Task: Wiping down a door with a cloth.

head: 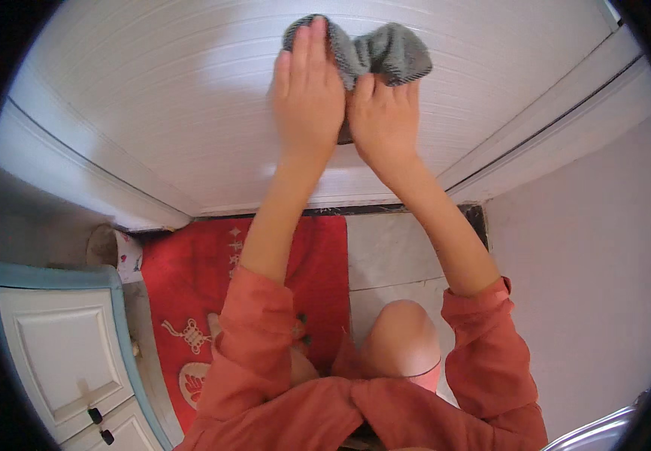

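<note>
A grey ribbed cloth (396, 53) lies bunched against a white panelled door (162, 113). My left hand (308, 98) presses it to the door, palm down, with long straight fingers over the cloth. Beside it, my right hand (386, 115) has its fingertips covered by a fold of the same cloth. The two hands are nearly touching. Between my wrists a dark brownish edge (345, 135) shows; whether it belongs to the cloth I cannot tell.
A red patterned mat (190, 265) covers floor tiles (393, 248) below the door. To the left stand a blue-and-white cabinet (63, 332) with dark-tagged keys and a small patterned bin (128, 256). A pale wall (573, 253) rises at right. Shiny metal (596, 431) shows at lower right.
</note>
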Motion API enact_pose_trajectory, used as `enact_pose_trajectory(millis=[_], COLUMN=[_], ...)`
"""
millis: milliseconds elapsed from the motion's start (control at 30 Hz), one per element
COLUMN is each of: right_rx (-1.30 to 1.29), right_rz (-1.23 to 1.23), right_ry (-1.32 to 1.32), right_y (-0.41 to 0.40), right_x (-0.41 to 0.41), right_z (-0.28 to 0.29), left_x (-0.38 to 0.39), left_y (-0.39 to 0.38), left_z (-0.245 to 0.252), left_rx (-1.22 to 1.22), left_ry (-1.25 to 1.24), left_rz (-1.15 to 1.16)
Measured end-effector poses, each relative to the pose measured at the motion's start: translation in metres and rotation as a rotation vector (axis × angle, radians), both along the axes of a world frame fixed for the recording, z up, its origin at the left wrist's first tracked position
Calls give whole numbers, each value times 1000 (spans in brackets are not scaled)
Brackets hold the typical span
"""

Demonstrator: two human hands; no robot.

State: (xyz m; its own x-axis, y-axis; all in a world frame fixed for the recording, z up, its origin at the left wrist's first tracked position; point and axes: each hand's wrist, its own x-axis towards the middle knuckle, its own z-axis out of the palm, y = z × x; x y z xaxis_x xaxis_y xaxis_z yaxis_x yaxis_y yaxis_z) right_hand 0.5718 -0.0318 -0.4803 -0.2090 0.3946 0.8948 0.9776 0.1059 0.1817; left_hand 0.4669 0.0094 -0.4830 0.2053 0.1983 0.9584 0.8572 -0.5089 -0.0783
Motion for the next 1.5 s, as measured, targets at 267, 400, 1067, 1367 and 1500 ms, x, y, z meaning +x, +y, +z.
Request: enact_pose_trajectory(millis=[267,400,1067,1367,1500], right_rx=[-82,102,179,76,290], right_rz=[137,331,358,150,106], right_ry=[-109,-136,-105,8,16], right_y=[27,51,55,39,35], right_x=[-114,-174,-138,-35,28], right_z=[16,22,24,9,3], left_x=[-131,-189,-176,-68,-9], left_y=[11,17,19,8,11], left_z=[15,23,15,16,17], left_rx=[-86,-57,-196,-107,-51], left_ry=[77,31,92,40,16], left_rz=[167,148,168,92,-20])
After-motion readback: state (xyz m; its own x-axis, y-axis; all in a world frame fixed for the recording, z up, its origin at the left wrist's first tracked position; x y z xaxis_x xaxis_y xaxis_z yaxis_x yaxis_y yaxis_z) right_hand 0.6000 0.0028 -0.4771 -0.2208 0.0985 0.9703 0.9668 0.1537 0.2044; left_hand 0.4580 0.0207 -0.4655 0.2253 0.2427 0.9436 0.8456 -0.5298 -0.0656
